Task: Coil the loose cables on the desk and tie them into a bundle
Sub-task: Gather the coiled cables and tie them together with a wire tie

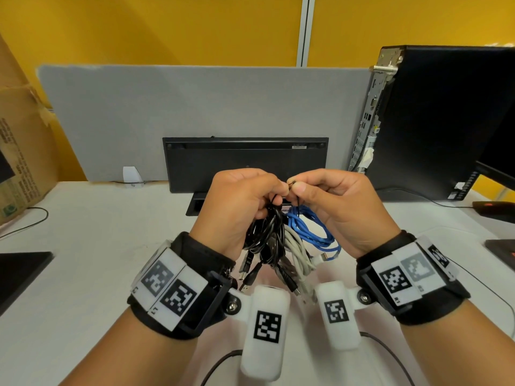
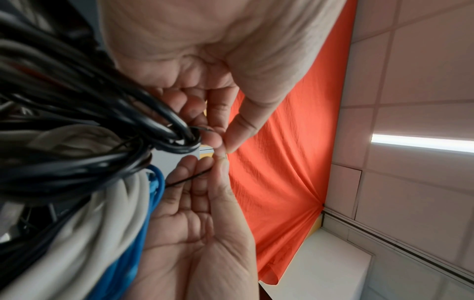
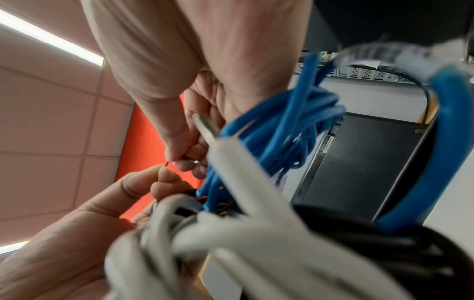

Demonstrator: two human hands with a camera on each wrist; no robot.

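Note:
A bundle of coiled cables hangs between my two raised hands above the desk (image 1: 111, 232): black cables (image 1: 264, 232), a grey cable (image 1: 298, 252) and a blue cable (image 1: 312, 229). USB plugs dangle from its lower end. My left hand (image 1: 281, 190) curls over the top of the black coils and pinches one end of a thin black tie wire (image 1: 291, 184). My right hand (image 1: 296, 188) pinches the other end between thumb and forefinger. In the left wrist view the tie wire (image 2: 189, 178) runs from the bundle to the right hand (image 2: 212, 162). The right wrist view has both pinches meeting beside the blue cable (image 3: 277, 125).
A black keyboard (image 1: 245, 162) leans upright against the grey divider behind my hands. A black PC tower (image 1: 434, 121) stands at the right, a cardboard box (image 1: 19, 151) at the left. A thin black lead (image 1: 36, 218) crosses the desk's left side. Dark flat objects lie at both desk edges.

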